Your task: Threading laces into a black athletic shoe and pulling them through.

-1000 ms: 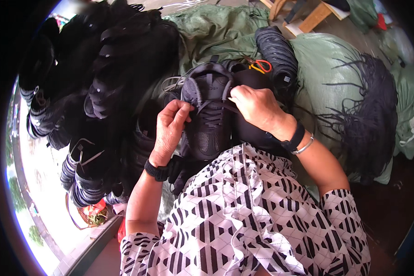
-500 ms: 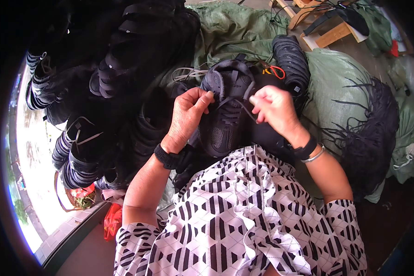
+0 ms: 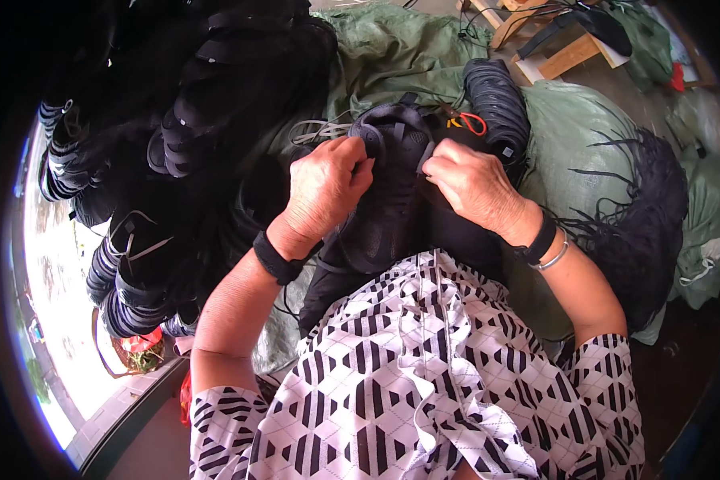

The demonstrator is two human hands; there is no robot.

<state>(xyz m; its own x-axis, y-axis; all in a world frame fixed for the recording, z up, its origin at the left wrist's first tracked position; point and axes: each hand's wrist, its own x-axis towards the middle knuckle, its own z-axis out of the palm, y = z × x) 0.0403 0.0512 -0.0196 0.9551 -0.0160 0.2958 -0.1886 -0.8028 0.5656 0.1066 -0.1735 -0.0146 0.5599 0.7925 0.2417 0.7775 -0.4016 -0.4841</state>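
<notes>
Both hands are pinching the black shoe upper (image 3: 392, 200) that is lying on the lap, just above the black-and-white patterned dress (image 3: 424, 376). I am seeing the left hand (image 3: 324, 188) closing its grip narrowly on the upper's opening edge near the collar, fingertips curled in tight, and the right hand (image 3: 472, 184) holding the opposite edge in a similar narrow pinch. Whether a lace or thread is running between the fingers I cannot tell; the material is all black and the fingers are covering it.

From where I am watching, the main risk is the upper slipping off the lap: it is resting on sloping fabric and only the two pinches are keeping it steady, so a hard tug from one side could be pulling it out of the other hand. The small orange-handled scissors (image 3: 468, 122) are lying just beyond the shoe, near the right knuckles, and a careless reach could be catching a finger on them or knocking them into the green sacking (image 3: 584, 120). The stacked black soles (image 3: 496, 100) beside them and the big heap of black uppers (image 3: 216, 104) to the left are sitting close, so a wide elbow move could be toppling either pile onto the work.
</notes>
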